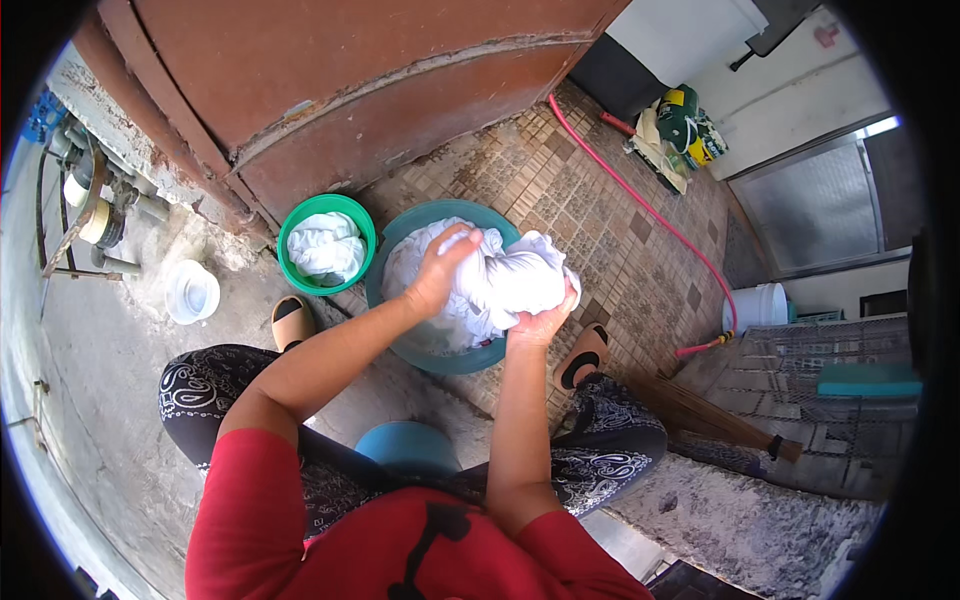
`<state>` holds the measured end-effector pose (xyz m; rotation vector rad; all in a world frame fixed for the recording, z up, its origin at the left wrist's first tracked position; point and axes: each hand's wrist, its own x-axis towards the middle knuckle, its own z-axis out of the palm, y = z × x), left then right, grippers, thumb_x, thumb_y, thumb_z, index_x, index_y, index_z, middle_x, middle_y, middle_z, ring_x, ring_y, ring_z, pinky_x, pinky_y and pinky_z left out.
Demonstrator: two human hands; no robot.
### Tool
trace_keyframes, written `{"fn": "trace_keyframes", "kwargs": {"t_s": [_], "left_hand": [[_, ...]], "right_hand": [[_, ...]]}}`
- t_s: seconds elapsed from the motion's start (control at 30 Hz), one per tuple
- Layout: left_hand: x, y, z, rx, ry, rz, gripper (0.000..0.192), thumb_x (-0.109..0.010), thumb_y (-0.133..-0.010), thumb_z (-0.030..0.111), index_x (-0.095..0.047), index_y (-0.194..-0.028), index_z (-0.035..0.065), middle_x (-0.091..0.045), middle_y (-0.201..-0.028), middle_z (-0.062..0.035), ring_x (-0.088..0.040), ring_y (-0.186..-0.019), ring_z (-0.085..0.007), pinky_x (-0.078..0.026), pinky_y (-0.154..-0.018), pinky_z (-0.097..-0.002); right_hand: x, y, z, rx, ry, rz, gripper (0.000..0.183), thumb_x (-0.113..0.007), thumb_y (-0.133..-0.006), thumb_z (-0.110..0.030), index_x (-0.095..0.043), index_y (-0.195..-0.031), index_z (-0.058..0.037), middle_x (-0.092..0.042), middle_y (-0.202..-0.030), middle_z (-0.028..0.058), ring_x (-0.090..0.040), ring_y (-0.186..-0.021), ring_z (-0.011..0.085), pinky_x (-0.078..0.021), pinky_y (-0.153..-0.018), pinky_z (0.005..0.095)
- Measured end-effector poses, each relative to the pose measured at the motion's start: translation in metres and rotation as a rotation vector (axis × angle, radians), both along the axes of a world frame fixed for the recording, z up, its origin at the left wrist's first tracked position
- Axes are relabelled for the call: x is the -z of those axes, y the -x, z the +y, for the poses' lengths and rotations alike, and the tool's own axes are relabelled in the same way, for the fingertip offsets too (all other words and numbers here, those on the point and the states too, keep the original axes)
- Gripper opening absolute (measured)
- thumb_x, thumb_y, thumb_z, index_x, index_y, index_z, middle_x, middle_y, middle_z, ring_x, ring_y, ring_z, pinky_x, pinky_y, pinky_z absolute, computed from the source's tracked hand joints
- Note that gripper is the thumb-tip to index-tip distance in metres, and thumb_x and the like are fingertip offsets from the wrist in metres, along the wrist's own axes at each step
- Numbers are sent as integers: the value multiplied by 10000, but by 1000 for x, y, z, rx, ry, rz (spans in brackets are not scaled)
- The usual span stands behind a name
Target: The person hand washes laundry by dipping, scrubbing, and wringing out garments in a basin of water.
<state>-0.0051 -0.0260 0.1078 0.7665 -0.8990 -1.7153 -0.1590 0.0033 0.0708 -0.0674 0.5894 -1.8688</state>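
A bunched white cloth (pixel 517 279) is held between my two hands above a round teal basin (pixel 442 362). My left hand (pixel 439 271) grips its left side, thumb over the top. At the cloth's lower right, my right hand (pixel 546 315) has its fingers wrapped under the fabric and partly hidden by it. More white laundry (pixel 409 259) lies in the basin, with cloudy water (pixel 431 336) along the near side. Just left of the basin stands a green tub (pixel 285 259) holding a crumpled white cloth (pixel 328 246).
A clear plastic container (pixel 192 292) sits on the concrete at left. Beyond the basin rises a rusty brown metal gate (pixel 420 82). A pink hose (pixel 645 202) crosses the tiles towards a white bucket (pixel 759 307). At right lies a stick broom (pixel 712 416).
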Motion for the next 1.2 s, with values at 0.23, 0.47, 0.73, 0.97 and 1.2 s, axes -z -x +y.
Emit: {"fn": "trace_keyframes", "kwargs": {"t_s": [0.23, 0.47, 0.73, 0.97, 1.2], "left_hand": [[0, 0, -29, 290, -544, 319, 252, -477, -821, 255, -534, -931, 36, -589, -908, -87, -578, -812, -200, -459, -742, -327], [28, 13, -43, 665, -567, 354, 215, -431, -825, 191, -548, -863, 15, -598, -848, -116, -591, -766, -200, -484, -743, -340], [82, 34, -69, 866, -97, -340, 210, -632, -674, 216, -588, -748, 24, -570, -735, -47, -524, -685, -152, -417, -648, -275], [67, 36, -50, 631, 203, -615, 284, -616, -650, 239, -614, -838, 25, -610, -827, -111, -567, -788, -218, -425, -723, -282], [52, 43, -32, 355, 371, -1094, 219, -568, -681, 247, -559, -781, 53, -588, -806, -156, -557, -757, -331, -441, -674, -390]], "right_hand": [[-84, -18, -9, 138, 65, 663, 324, -528, -668, -9, -428, -976, -5, -548, -983, 173, -530, -876, 238, -424, -805, 349], [-94, -43, 2, 19, 705, 1595, 374, -634, -593, 25, -458, -917, -36, -587, -856, 150, -583, -772, 282, -465, -722, 359], [-70, -76, 20, -119, 998, 2062, 143, -584, -594, -50, -507, -710, -79, -537, -763, 79, -572, -748, 237, -482, -703, 365], [-41, -82, 19, -272, 1248, 2201, 109, -573, -594, -105, -464, -597, -119, -432, -592, 11, -502, -611, 164, -448, -610, 269], [5, -84, 17, -489, 1390, 2282, 86, -539, -663, -184, -572, -739, -161, -539, -775, 43, -541, -743, 172, -441, -704, 284]]}}
